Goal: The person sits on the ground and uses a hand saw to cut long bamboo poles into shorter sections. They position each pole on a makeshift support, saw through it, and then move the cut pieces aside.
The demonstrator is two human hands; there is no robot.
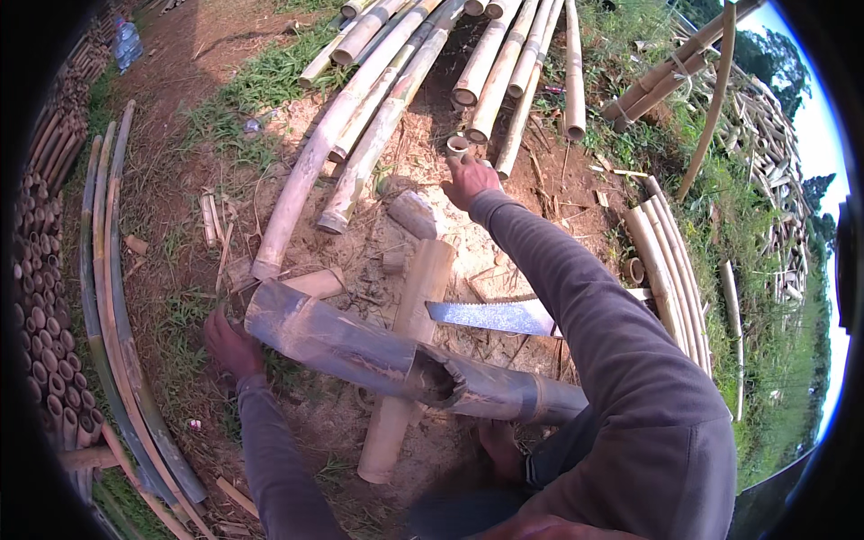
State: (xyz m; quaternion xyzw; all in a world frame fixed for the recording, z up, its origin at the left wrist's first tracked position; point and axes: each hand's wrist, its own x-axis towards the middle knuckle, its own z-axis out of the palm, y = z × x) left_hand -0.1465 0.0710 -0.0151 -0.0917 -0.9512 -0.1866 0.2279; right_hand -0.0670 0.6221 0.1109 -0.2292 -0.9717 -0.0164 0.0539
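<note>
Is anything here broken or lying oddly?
Yes. The dark bamboo pole steadied by the left hand has a ragged hole broken through its wall midway. A saw blade lies loose on the dirt beside it.

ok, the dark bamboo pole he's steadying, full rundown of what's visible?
The dark bamboo pole is a thick culm section, grey-brown with pale dusty patches and a glossy skin. It lies nearly level, slanting from upper left to lower right across a paler bamboo log that props it off the ground. A ragged hole breaks its wall about mid-length. The left end is cut open and hollow. The left hand grips it near that end. Its right end runs under the right sleeve.
</note>
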